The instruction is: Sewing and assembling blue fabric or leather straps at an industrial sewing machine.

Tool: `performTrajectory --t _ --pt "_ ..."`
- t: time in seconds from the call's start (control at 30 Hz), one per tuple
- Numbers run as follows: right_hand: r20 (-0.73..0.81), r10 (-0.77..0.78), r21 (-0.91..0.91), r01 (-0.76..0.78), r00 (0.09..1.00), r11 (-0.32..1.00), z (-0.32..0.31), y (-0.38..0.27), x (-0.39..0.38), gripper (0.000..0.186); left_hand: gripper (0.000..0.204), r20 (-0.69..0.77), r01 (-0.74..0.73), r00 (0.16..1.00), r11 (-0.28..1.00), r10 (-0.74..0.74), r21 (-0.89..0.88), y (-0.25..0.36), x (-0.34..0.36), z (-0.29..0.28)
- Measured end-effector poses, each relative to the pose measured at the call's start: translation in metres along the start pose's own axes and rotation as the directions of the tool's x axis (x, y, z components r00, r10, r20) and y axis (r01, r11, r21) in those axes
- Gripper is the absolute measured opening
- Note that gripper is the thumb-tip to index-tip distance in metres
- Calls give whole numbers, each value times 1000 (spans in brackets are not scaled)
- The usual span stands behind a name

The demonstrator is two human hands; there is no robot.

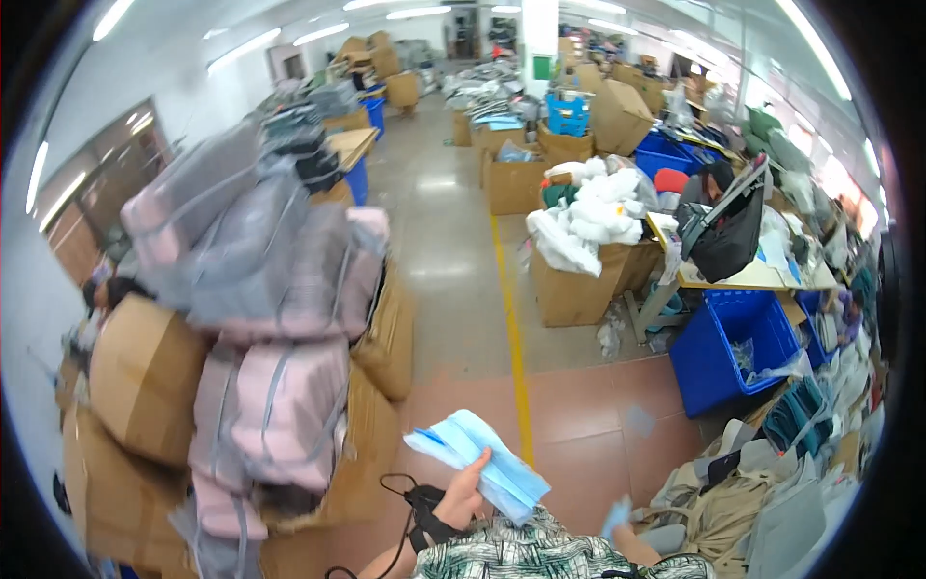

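My left hand [461, 499] grips a folded light blue sheet-like bundle [479, 459] in front of my body, the thumb lying on top. It looks like thin fabric or non-woven material, in a few layers. A black strap [430, 521] with a dark cord is wrapped round my left wrist. Low on the right, my right hand [622, 531] is smeared by motion. A small light blue piece [614, 516] shows at it, and the fingers cannot be made out.
Wrapped pink and grey bundles [289, 405] and cardboard boxes [145, 381] are piled on the left. A yellow floor line [509, 338] runs ahead. To the right stand a box of white fluffy goods [588, 217], a blue bin [728, 347], a table with a black bag [728, 232], and heaped fabric pieces [723, 497].
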State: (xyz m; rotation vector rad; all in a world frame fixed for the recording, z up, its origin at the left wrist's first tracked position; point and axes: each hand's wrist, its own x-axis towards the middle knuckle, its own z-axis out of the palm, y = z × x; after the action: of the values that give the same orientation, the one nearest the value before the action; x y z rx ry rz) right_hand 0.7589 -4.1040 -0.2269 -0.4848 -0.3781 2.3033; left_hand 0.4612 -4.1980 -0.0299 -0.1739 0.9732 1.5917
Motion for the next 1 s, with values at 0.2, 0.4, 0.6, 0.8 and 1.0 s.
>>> performTrajectory --t 0.2,0.4,0.6,0.8,1.0 --pt "-285 -122 -589 -73 951 805 137 27 298 44 37 87 109 990 991 -116 82 76 207 93" --pt "-484 -152 -856 -431 862 285 71 -138 502 39 39 75 -23 997 999 26 -42 211 364 169" --pt "-388 -315 -818 -482 866 -315 -44 -232 791 30 39 42 -60 997 983 69 -174 312 508 231" --pt "53 -65 -992 45 997 -120 225 -252 1055 39 36 -12 -92 996 992 91 -84 451 682 306" --pt "-213 -168 -929 -146 963 340 252 -356 1151 40 46 343 78 938 992 -40 -99 585 838 414"
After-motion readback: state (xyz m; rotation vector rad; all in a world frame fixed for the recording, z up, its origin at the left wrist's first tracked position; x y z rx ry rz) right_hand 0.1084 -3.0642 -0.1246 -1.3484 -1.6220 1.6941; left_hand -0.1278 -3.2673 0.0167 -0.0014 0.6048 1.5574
